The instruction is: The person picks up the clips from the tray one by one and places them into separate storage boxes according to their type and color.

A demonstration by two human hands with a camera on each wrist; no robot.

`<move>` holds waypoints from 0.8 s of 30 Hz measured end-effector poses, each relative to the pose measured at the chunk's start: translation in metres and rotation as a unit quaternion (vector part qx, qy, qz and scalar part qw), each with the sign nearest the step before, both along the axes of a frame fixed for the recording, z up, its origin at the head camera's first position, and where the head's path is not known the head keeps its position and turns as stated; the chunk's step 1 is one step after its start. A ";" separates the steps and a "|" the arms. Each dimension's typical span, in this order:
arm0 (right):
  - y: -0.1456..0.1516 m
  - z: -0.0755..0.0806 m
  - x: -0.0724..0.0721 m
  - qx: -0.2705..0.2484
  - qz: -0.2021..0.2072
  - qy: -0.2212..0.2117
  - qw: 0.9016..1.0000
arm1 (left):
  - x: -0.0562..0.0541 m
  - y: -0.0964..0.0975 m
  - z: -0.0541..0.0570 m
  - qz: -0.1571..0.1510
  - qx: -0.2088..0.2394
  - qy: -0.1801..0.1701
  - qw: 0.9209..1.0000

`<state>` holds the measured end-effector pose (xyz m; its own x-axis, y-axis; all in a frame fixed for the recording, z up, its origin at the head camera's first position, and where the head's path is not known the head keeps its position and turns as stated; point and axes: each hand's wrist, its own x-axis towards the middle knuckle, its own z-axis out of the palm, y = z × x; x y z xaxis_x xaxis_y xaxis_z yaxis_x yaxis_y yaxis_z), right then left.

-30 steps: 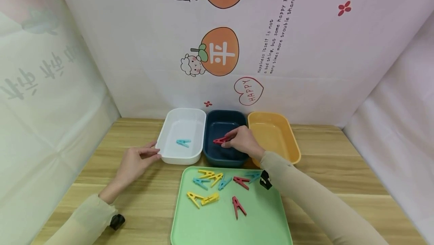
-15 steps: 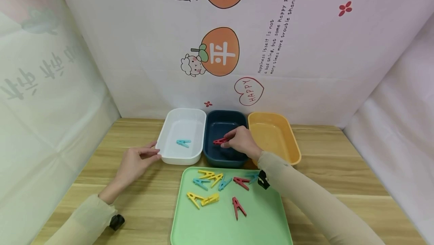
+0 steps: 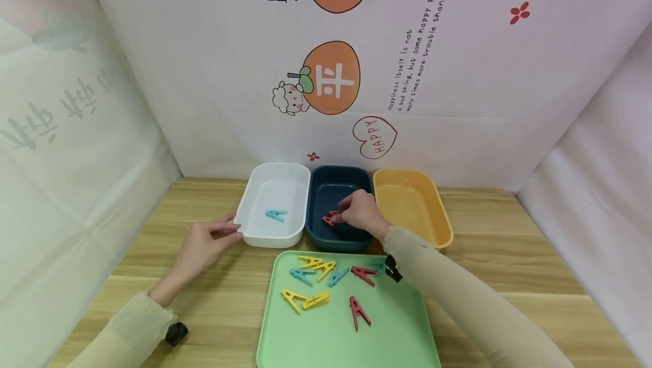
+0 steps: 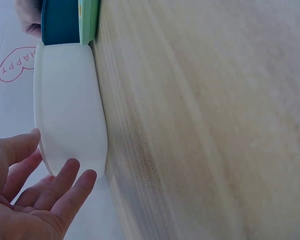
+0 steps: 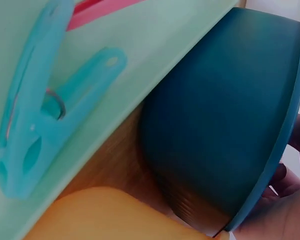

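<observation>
My left hand [image 3: 201, 246] touches the near left side of a white bin [image 4: 65, 95] with loosely extended fingers [image 4: 72, 192]. Inside that bin lies a light blue clothespin [image 3: 276, 215]. My right hand [image 3: 364, 212] reaches into the dark blue bin [image 3: 318, 238], its fingertips pinching a red clothespin [image 3: 328, 219] low over the bottom. The thumb partly covers this clothespin. In the right wrist view, the bin wall [image 5: 220, 100] hides the clothespin, and only part of the hand [image 5: 285, 200] shows past the rim.
A yellow bin [image 3: 407, 204] stands right of the dark blue one. In front, a green tray [image 3: 346, 351] bears several yellow clothespins [image 3: 292, 298], light blue clothespins [image 3: 301, 276] and two red clothespins [image 3: 359, 312]. A printed cloth [image 3: 229, 102] hangs behind the bins.
The red clothespin at the right fingertips has turned from nearly level to a tilted position, slightly lower. The right forearm has shifted a little left. The left hand has stayed still.
</observation>
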<state>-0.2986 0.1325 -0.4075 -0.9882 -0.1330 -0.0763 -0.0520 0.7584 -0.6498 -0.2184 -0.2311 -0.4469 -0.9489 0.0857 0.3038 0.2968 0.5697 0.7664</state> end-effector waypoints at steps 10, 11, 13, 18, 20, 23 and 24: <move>0.009 0.018 0.013 -0.022 0.009 0.017 1.000 | 0.001 0.001 0.001 0.003 -0.001 -0.007 1.000; 0.011 0.019 0.015 -0.019 0.013 0.021 0.999 | 0.001 0.001 0.001 0.002 -0.002 -0.008 1.000; 0.012 0.022 0.020 -0.016 0.021 0.031 0.999 | 0.001 0.001 0.001 0.001 -0.001 -0.009 1.000; 0.016 0.025 0.035 -0.008 0.030 0.045 0.999 | 0.000 0.000 0.001 -0.001 -0.001 -0.005 1.000; 0.018 0.026 0.040 -0.010 0.034 0.049 0.998 | 0.000 0.000 0.001 -0.002 0.000 -0.004 1.000; 0.023 0.028 0.049 -0.017 0.042 0.056 0.997 | 0.000 0.000 0.000 -0.003 0.001 -0.003 1.000; 0.025 0.029 0.052 -0.021 0.043 0.057 0.997 | 0.000 0.000 0.000 -0.004 0.001 -0.002 1.000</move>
<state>-0.2464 0.1571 -0.3788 -0.9748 -0.2187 0.0438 -0.1914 0.7197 -0.6674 -0.2184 -0.2308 -0.4470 -0.9492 0.0921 0.3009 0.2986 0.5658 0.7686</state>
